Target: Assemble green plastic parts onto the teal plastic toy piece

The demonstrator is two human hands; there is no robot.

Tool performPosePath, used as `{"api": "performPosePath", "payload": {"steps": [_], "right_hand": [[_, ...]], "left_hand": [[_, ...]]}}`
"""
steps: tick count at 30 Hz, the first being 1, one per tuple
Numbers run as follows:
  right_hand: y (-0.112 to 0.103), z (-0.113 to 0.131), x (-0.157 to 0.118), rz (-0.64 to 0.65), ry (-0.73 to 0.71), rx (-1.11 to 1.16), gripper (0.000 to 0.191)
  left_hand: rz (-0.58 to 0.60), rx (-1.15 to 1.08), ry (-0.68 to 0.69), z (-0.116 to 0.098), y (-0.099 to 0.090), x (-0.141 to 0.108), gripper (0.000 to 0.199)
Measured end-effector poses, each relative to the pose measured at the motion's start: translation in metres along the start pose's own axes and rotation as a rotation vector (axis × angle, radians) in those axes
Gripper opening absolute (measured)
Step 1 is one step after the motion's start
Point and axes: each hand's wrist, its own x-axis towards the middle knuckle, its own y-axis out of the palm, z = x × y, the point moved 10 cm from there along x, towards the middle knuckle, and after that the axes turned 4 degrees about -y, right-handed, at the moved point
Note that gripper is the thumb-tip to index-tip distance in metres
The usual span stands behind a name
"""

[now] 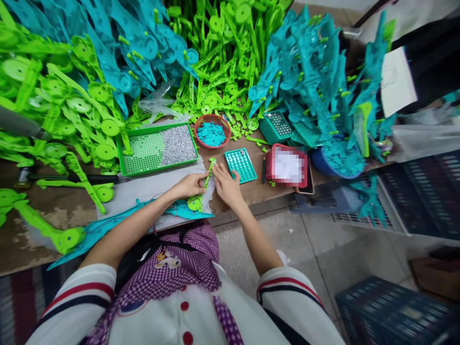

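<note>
My left hand (192, 186) is closed, its thumb and fingers pinching a lime-green plastic part (208, 175) over the table's front edge. Against the other side of that part rests my right hand (226, 184), fingers bent; how firmly they grip is hard to see. Under my hands lies a clear plastic bag (208, 199) next to the round green end (194, 203) of a piece. A long turquoise plastic part (108, 229) stretches left beneath my left forearm. Just right of my right hand is a small teal tray (247, 165) with rows of round pockets.
A green tray (143, 165) of small silvery pieces and a red basket (223, 143) of turquoise chips stand behind my hands. Piles of green parts (223, 57) and turquoise parts (305, 72) rise at the back. A hammer (79, 178) lies left; a blue bowl (323, 165) sits right.
</note>
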Motion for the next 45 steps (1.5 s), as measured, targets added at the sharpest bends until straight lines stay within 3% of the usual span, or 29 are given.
{"api": "performPosePath", "payload": {"steps": [5, 11, 14, 21, 26, 31, 41, 45], "right_hand": [[0.009, -0.007, -0.016, -0.099, 0.089, 0.047, 0.048], [0.008, -0.012, -0.015, -0.031, 0.091, 0.041, 0.049], [0.005, -0.012, -0.015, -0.016, 0.072, 0.026, 0.048], [0.001, -0.014, -0.016, 0.000, 0.079, 0.016, 0.048], [0.000, -0.009, -0.013, -0.002, 0.046, -0.008, 0.045], [0.002, -0.012, -0.019, -0.082, 0.136, 0.042, 0.046], [0.003, -0.022, -0.016, -0.077, 0.140, 0.162, 0.046], [-0.013, -0.026, -0.025, -0.181, 0.299, 0.115, 0.044]], "left_hand": [[0.048, 0.122, 0.015, -0.006, 0.004, -0.006, 0.073], [0.009, 0.262, 0.076, -0.014, 0.003, -0.010, 0.072], [-0.043, 0.252, 0.169, -0.022, 0.000, -0.012, 0.079], [-0.027, 0.188, 0.259, -0.027, 0.002, -0.013, 0.084], [-0.041, 0.191, 0.263, -0.023, 0.000, -0.010, 0.079], [-0.058, 0.188, 0.264, -0.023, -0.003, -0.009, 0.071], [-0.080, 0.201, 0.240, -0.023, -0.003, -0.008, 0.068], [-0.067, 0.193, 0.211, -0.025, -0.002, -0.009, 0.069]]}}
